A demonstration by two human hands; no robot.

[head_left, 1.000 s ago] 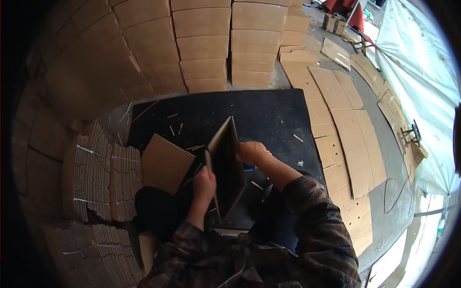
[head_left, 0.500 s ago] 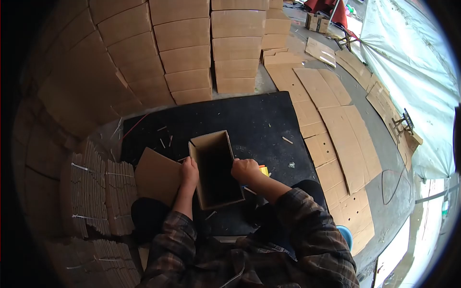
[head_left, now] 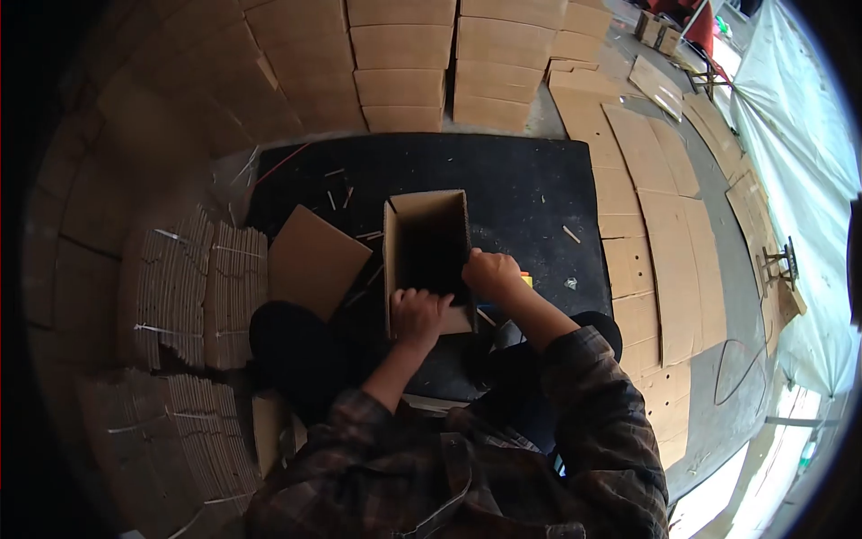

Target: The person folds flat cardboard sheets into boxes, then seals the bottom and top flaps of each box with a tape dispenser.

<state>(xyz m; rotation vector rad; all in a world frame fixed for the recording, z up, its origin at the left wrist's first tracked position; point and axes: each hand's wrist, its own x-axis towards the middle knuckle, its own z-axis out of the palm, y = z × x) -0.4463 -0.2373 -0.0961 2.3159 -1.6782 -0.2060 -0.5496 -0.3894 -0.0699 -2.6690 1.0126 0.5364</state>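
An open-topped cardboard box (head_left: 427, 207) stands upright on the black mat between my knees, its inside dark. My right hand (head_left: 494, 273) is closed on the box's right wall near the rim. At the near end, my left hand (head_left: 419, 314) curls its fingers over a flap (head_left: 454, 320) that slants at the opening, the thumb stretched to the right. Just beyond my right wrist, a small yellow and orange item (head_left: 526, 280) is partly hidden. To the left of the box lies a flat cardboard sheet (head_left: 314, 253).
Tied bundles of flat cardboard (head_left: 171, 283) stand at my left. Tall stacks of boxes (head_left: 404, 49) line the back. Scraps lie on the black mat (head_left: 525, 180). Flattened cardboard (head_left: 675, 242) covers the floor at right, before a pale plastic sheet (head_left: 790, 135).
My left hand has left the box's left wall and moved to its near end, where a flap now shows. My right hand stays on the right wall. The view has shifted.
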